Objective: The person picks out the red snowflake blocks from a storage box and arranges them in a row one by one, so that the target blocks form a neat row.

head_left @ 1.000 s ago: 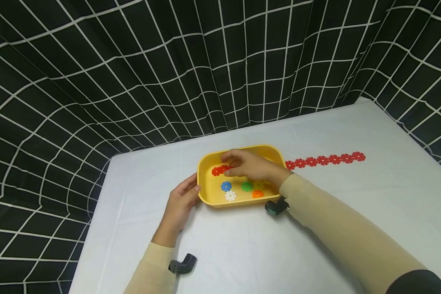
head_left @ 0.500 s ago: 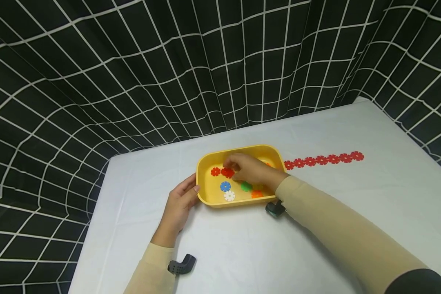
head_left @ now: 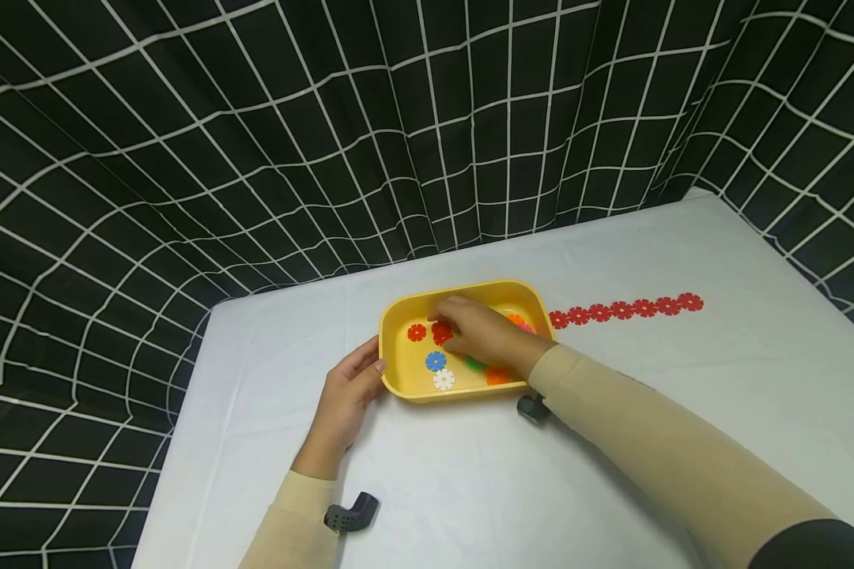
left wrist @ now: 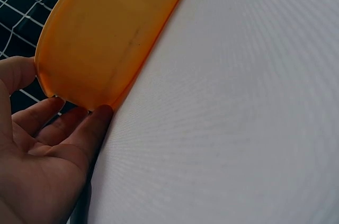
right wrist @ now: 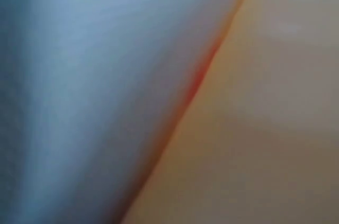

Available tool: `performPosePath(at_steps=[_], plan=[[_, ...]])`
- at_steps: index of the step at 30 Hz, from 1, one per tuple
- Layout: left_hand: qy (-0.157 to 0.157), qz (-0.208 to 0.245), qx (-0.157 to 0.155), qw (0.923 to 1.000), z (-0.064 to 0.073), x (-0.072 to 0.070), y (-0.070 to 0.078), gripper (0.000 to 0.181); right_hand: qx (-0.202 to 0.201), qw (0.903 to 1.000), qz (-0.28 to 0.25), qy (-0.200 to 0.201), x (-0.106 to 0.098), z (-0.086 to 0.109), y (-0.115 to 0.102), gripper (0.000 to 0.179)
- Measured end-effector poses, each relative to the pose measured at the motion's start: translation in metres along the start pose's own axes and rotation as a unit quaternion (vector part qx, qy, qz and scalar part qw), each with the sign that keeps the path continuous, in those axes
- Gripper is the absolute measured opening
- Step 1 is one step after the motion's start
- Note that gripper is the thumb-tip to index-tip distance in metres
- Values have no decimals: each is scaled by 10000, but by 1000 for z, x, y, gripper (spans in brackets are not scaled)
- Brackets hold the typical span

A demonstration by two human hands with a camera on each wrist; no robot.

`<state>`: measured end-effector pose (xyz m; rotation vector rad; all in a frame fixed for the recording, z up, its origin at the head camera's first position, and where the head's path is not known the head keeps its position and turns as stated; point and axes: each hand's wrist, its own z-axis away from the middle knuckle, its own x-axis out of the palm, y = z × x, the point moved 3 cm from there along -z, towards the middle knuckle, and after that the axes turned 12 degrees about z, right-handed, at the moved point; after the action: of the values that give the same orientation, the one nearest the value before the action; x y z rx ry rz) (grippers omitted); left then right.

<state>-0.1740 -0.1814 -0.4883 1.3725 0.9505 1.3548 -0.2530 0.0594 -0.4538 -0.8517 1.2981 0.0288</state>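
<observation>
A yellow plastic tray (head_left: 466, 394) stands on the table, with toothed flower-shaped discs inside. My left hand (head_left: 347, 393) holds its left end; in the left wrist view the thumb is at the rim and the fingers touch the outer wall. My right hand (head_left: 485, 332) reaches into the tray from the right, pinching a red flower disc (head_left: 442, 333) between thumb and fingers. Left of it lies another red flower disc (head_left: 416, 333). Nearer the front are a blue disc (head_left: 436, 361), a white disc (head_left: 444, 379) and an orange disc (head_left: 496, 376). The right wrist view is blurred.
A row of several linked red discs (head_left: 621, 310) runs rightward along the table from the tray's right side. White cloth covers the table (head_left: 427, 474). Behind it hangs a black curtain (head_left: 370, 142) with a white grid.
My right hand has lowered and its fingers have closed on a red disc, which has shifted slightly and separated from the one at its left. The left hand stays on the tray.
</observation>
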Motion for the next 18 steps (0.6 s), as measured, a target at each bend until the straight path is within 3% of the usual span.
performPosePath(at_steps=[18], plan=[[39, -11, -31, 10000, 0, 1, 1, 51, 16, 9999, 141, -59, 2, -1, -3, 31]])
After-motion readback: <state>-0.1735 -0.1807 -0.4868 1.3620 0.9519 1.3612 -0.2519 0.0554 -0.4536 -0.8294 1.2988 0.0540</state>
